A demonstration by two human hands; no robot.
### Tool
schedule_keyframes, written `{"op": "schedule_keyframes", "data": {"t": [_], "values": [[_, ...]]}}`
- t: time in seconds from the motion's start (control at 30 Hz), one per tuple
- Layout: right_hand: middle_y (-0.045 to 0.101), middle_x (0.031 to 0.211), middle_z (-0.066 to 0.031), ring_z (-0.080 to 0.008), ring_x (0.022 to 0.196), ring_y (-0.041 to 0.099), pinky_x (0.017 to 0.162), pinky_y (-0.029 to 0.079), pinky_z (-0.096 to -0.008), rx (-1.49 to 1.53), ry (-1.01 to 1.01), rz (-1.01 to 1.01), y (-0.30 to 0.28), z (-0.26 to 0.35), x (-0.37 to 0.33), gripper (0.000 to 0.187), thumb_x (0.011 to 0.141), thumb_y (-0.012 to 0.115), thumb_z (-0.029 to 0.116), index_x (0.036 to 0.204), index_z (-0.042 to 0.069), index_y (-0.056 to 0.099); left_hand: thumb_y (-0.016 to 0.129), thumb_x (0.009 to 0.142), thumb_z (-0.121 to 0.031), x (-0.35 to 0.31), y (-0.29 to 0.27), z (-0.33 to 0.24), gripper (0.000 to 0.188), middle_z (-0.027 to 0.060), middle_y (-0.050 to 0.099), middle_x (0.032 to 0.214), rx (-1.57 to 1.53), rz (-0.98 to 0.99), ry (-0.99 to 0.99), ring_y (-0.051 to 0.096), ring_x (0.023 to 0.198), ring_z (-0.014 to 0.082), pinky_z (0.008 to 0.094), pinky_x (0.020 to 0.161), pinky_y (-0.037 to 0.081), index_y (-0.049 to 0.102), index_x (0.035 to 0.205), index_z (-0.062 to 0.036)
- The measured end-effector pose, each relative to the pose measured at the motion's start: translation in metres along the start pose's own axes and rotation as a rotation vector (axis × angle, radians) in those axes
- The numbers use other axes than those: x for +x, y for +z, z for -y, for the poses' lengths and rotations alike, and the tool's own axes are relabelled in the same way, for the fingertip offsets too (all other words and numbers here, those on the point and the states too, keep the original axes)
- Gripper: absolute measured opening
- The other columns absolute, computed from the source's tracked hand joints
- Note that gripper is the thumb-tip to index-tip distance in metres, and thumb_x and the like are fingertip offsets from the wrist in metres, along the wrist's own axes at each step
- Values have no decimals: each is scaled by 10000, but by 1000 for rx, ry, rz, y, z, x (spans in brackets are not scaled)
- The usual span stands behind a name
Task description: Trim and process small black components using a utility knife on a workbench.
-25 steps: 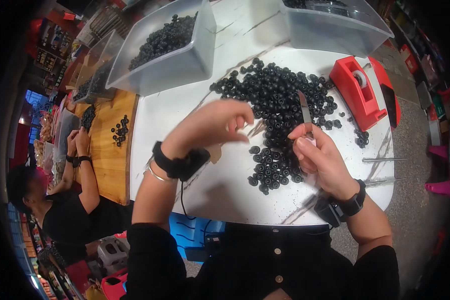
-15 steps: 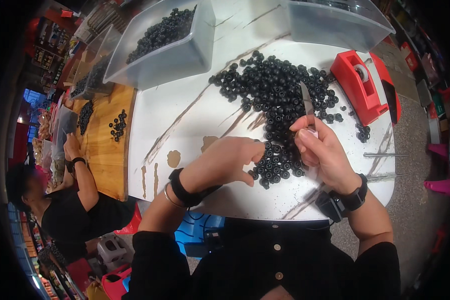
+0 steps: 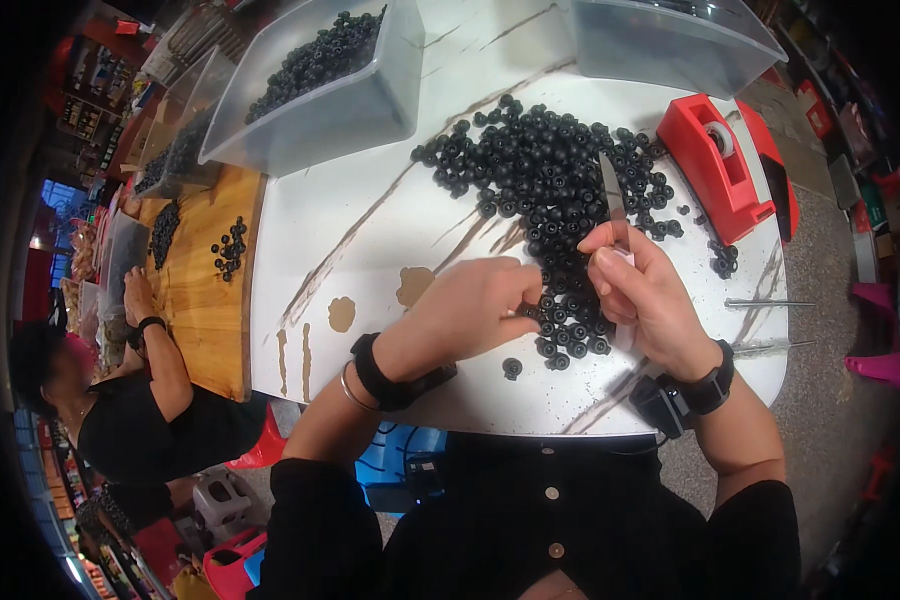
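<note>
The right hand (image 3: pixel 655 310) gripped a knife (image 3: pixel 611 190), blade over the black pieces (image 3: pixel 540 165); the left hand (image 3: pixel 470 310), half-curled at their near left side, held I couldn't tell what. White tabletop (image 3: pixel 370 235) spread left to the wooden table (image 3: pixel 205 330).

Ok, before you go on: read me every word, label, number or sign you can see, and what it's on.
None can be read.
Red tape dispenser: no legible text.
Knife in right hand: none legible.
Background shelf goods: too small and blurred.
</note>
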State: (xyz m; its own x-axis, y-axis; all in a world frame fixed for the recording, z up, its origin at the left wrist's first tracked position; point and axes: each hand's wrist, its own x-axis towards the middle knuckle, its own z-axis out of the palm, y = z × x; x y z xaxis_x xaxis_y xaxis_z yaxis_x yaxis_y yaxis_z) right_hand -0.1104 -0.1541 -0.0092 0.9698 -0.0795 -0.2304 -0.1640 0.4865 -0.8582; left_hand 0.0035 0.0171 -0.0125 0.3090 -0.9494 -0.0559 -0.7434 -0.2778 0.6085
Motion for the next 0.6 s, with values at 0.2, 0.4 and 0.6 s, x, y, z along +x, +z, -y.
{"op": "schedule_keyframes", "data": {"t": [0.2,0.4,0.6], "values": [[461,677,39,13,479,317,416,229,-139,6,1,-26,1,0,-2,172,881,495,184,983,47,478,583,766,6,18,-15,-14,118,43,582,776,-756,-98,-37,589,721,113,205,652,481,559,881,5],[485,709,37,17,487,327,413,229,-139,-15,-45,-55,1,1,-1,144,869,519,170,945,53,483,523,824,-7,26,-4,-2,140,91,606,850,-1238,-95,-122,604,763,134,231,687,497,521,961,20],[495,725,36,12,523,349,431,247,-144,-48,7,-7,2,4,-2,141,848,553,171,896,55,491,519,825,1,21,14,2,137,86,589,892,-1369,-106,54,596,797,132,237,712,492,513,961,15]]}}
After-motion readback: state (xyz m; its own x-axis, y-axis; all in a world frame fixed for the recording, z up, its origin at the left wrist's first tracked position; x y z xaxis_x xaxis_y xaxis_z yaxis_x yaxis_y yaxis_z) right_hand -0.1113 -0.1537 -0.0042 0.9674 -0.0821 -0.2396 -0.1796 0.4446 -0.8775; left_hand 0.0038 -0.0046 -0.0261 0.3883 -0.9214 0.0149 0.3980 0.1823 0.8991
